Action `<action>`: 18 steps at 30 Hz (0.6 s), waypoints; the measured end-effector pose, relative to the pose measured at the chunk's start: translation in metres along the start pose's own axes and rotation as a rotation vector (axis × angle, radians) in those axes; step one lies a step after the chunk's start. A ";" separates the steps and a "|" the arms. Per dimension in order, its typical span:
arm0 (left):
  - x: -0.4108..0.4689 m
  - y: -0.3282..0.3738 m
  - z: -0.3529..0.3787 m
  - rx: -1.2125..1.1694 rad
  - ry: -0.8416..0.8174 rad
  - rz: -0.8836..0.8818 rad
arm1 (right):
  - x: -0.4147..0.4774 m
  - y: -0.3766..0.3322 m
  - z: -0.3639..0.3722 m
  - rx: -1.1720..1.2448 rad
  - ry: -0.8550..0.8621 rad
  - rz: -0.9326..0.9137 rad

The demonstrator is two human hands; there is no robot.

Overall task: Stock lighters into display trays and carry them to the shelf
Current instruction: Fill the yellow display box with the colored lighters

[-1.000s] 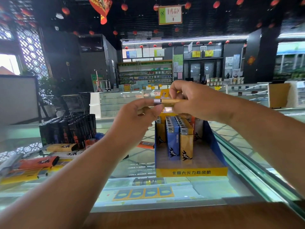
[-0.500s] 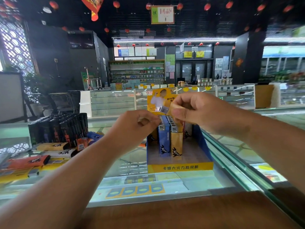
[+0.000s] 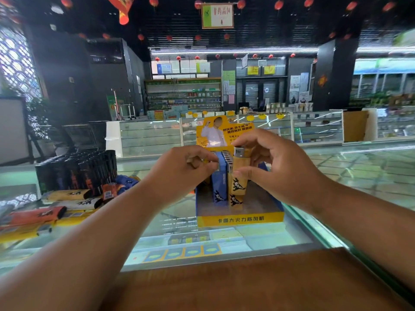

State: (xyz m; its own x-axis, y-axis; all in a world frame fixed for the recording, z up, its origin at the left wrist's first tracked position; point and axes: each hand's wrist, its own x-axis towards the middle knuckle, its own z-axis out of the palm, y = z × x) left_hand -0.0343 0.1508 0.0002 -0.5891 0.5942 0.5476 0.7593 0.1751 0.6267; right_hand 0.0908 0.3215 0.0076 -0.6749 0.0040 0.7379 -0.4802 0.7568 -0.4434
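While the right hand (image 3: 285, 169) pinches a yellow lighter (image 3: 239, 176) upright between thumb and fingers just over the middle of the frame, the left hand (image 3: 179, 173) sits curled beside it, its fingertips against the metal cap of the front blue lighter (image 3: 219, 185). Whether those fingers actually grip that cap or only steady it cannot be told.

The yellow lighter hangs directly above the front of the yellow row, its base close to the lighter standing below it, so it looks about to go into the display tray (image 3: 240, 219). The tray stands on the glass worktop (image 3: 359, 173) in the centre of the frame, with its printed backing card (image 3: 224, 133) rising behind the hands.

Stocking looks early. Only short rows of blue and yellow stand at the back of the tray, and the brown floor in front of them is bare down to the yellow lip. More stock waits at the left of the frame: loose lighters (image 3: 33, 217) in orange, yellow and white lie flat, and a block of black lighters (image 3: 76, 169) stands behind them. Filling the rows and carrying the tray to the shelf are both left to do.
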 end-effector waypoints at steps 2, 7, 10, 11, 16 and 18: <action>0.000 -0.001 0.000 0.001 0.004 0.001 | -0.002 0.001 0.001 -0.049 -0.017 -0.010; 0.000 0.000 -0.001 0.004 0.000 0.009 | -0.004 0.002 0.003 -0.112 -0.063 -0.015; 0.000 0.001 -0.001 0.007 -0.001 0.017 | -0.004 0.002 0.004 -0.117 -0.086 -0.031; 0.000 0.002 -0.001 0.005 0.000 0.018 | -0.004 0.002 0.004 -0.115 -0.092 -0.028; 0.000 0.001 0.000 -0.005 0.016 0.023 | -0.004 0.004 0.001 -0.125 -0.098 -0.031; 0.000 -0.001 0.000 -0.011 0.018 0.024 | -0.003 0.006 0.001 -0.143 -0.099 -0.040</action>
State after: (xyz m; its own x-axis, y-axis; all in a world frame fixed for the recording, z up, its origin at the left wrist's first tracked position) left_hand -0.0352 0.1512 -0.0003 -0.5761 0.5835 0.5724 0.7700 0.1522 0.6197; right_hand 0.0893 0.3253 0.0017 -0.7121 -0.0868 0.6967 -0.4281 0.8402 -0.3329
